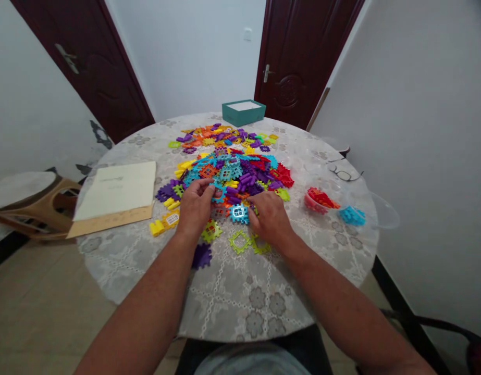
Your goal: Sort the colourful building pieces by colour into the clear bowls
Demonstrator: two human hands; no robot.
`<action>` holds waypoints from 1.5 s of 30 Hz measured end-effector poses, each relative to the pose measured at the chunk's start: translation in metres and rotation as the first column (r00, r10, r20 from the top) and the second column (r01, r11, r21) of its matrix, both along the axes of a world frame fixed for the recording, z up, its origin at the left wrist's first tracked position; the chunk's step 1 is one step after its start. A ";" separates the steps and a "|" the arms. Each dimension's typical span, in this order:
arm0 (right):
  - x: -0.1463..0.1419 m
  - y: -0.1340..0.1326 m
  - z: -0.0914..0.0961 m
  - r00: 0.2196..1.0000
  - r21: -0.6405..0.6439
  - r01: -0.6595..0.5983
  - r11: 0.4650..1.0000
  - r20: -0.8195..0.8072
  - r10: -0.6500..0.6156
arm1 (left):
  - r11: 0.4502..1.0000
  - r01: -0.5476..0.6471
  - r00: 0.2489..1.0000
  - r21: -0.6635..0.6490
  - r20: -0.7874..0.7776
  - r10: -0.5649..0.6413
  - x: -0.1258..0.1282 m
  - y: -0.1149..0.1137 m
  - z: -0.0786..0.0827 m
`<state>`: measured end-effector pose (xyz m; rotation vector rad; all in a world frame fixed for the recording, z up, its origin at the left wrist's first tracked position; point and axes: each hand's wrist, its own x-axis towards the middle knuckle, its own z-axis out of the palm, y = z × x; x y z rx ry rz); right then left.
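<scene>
My left hand (195,205) is closed at the near edge of a heap of plastic interlocking blocks (240,172), its thumb and fingers pinching a blue notched block (219,192). Opposite it, my right hand (270,216) has curled fingers, and its thumb meets the right edge of a blue window block (238,213). Part of that grip is hidden behind the hand. Just below the hands lie a green block with a red middle (211,231), a lime-green square frame (239,242) and a second lime frame (259,245). A purple block (201,256) sits beside my left wrist.
Behind the heap are more loose blocks (224,136) and a green box (244,113). To the left lies a pale board (119,187). Clear tubs at the right hold red blocks (320,199) and blue blocks (352,215); glasses (345,175) rest beyond. A stool (33,198) stands left.
</scene>
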<state>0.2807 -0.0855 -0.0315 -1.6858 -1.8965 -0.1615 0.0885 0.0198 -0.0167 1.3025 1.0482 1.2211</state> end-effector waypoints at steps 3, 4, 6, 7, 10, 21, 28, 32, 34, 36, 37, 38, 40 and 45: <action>-0.013 -0.006 0.001 0.992 -0.103 -0.035 0.994 0.114 0.047 | 1.000 -0.010 1.000 -0.012 0.005 0.010 0.001 0.001 -0.003; -0.015 -0.007 0.001 0.988 -0.130 -0.037 0.991 0.142 0.055 | 1.000 -0.008 1.000 -0.020 0.001 0.008 0.001 0.001 -0.004; -0.017 -0.008 -0.001 0.983 -0.169 -0.033 0.985 0.175 0.063 | 1.000 0.007 1.000 -0.030 -0.009 -0.007 0.002 0.001 -0.004; -0.017 -0.007 -0.002 0.981 -0.181 -0.031 0.983 0.183 0.065 | 0.999 0.016 1.000 -0.030 -0.013 -0.016 0.002 0.000 -0.005; -0.015 -0.002 -0.007 0.984 -0.176 -0.025 0.984 0.169 0.055 | 0.999 0.033 0.999 -0.033 -0.021 -0.033 0.003 -0.001 -0.005; 0.004 0.004 -0.004 0.964 0.005 0.022 1.000 -0.265 -0.020 | 0.988 0.140 0.987 -0.071 -0.074 -0.145 0.006 -0.007 -0.002; 0.001 0.005 -0.008 0.961 0.008 -0.067 0.998 -0.268 0.067 | 0.956 0.279 0.951 -0.096 -0.113 -0.289 0.012 -0.021 0.004; 0.003 0.008 -0.010 0.960 -0.024 -0.136 0.990 -0.251 0.126 | 0.931 0.362 0.924 -0.050 -0.109 -0.366 0.012 -0.023 0.002; 0.003 0.008 -0.010 0.950 -0.030 -0.161 0.986 -0.275 0.146 | 0.925 0.379 0.917 -0.027 -0.126 -0.379 0.011 -0.022 0.001; 0.003 0.007 -0.008 0.935 -0.028 -0.163 0.986 -0.322 0.145 | 0.939 0.344 0.927 -0.016 -0.152 -0.342 0.010 -0.020 0.001; 0.004 0.007 -0.008 0.928 -0.021 -0.145 0.989 -0.349 0.129 | 0.951 0.308 0.937 -0.015 -0.167 -0.306 0.010 -0.019 0.001; 0.004 0.007 -0.007 0.921 -0.012 -0.119 0.993 -0.375 0.106 | 0.963 0.267 0.947 -0.018 -0.178 -0.266 0.010 -0.018 0.001; 0.006 0.006 -0.006 0.907 0.009 -0.056 0.998 -0.418 0.055 | 0.980 0.195 0.963 -0.046 -0.178 -0.200 0.009 -0.015 0.001; 0.009 0.003 -0.004 0.883 0.040 0.006 0.999 -0.469 0.013 | 0.958 0.248 0.959 -0.143 -0.103 -0.264 0.010 -0.016 0.002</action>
